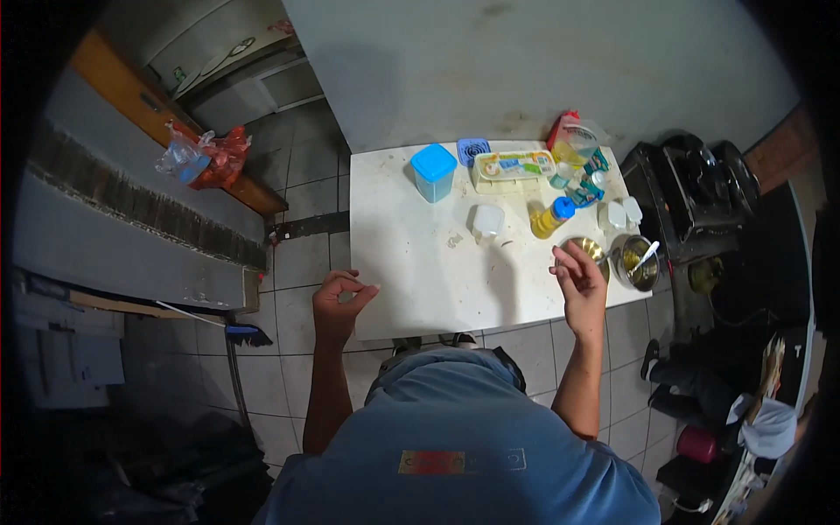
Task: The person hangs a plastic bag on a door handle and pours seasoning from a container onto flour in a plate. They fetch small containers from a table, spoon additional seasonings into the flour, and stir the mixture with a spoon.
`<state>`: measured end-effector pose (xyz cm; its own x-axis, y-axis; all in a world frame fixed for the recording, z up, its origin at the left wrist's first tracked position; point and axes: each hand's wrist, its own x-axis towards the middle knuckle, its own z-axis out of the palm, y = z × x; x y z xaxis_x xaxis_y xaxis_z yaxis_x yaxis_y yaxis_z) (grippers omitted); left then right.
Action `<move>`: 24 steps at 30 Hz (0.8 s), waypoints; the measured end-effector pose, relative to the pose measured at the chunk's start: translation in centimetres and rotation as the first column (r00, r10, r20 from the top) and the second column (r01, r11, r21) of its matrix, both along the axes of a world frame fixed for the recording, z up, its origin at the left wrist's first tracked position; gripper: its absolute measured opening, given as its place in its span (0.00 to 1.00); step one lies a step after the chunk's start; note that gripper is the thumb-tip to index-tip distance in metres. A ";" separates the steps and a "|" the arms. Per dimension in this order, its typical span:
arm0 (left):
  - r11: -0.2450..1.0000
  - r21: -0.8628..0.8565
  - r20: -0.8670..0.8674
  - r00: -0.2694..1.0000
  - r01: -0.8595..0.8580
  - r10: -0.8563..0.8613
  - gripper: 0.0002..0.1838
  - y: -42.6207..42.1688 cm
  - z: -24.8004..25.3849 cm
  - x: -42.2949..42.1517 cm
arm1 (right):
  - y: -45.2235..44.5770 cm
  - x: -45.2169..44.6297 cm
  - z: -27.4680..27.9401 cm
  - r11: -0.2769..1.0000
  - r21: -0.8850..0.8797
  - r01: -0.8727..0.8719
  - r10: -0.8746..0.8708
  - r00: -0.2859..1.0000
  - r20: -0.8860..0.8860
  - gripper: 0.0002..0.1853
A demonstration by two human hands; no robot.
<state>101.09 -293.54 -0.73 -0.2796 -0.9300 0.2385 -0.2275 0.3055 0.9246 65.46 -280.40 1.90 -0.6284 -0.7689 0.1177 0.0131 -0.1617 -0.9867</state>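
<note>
My left hand point(341, 299) is held over the table's left front corner with its fingers loosely bent and the thumb out to the right; nothing shows in it. My right hand point(581, 282) is raised palm up near the front right, fingers half curled and apart, also holding nothing. It partly covers a metal bowl point(592, 249). Right of it stands a second bowl point(645, 278) with a white spoon point(648, 254) in it. A yellow bottle with a blue cap point(553, 217) stands behind my right hand. Farther left is a white-lidded container point(486, 220).
The white table point(420, 280) also bears a blue-lidded container point(434, 173), a rectangular tub point(514, 168), a blue patterned item point(473, 151), packets point(591, 179) and small jars point(614, 215). A stove point(700, 188) stands to the right; plastic bags point(210, 157) hang at left.
</note>
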 end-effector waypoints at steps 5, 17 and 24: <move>0.962 0.241 -0.168 0.970 -0.131 0.174 0.03 1.5 2.5 -0.2 | 0.6 -2.1 -1.9 0.988 0.130 -0.080 0.095 0.989 -0.114 0.12; 0.915 0.387 -0.265 0.935 -0.119 0.234 0.08 7.1 0.1 0.4 | -1.0 -2.7 -3.9 0.945 0.082 -0.316 0.302 0.941 0.152 0.09; 0.892 0.354 -0.022 0.951 -0.280 0.307 0.07 10.6 -0.1 -2.2 | -1.7 -4.6 -6.7 0.917 0.256 -0.305 0.371 0.888 -0.273 0.10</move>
<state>98.91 -282.95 -0.79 0.0251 -0.9947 -0.1000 -0.1830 -0.1029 0.9777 60.84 -282.14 -4.84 -0.2829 -0.9555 0.0840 -0.2794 -0.0017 -0.9602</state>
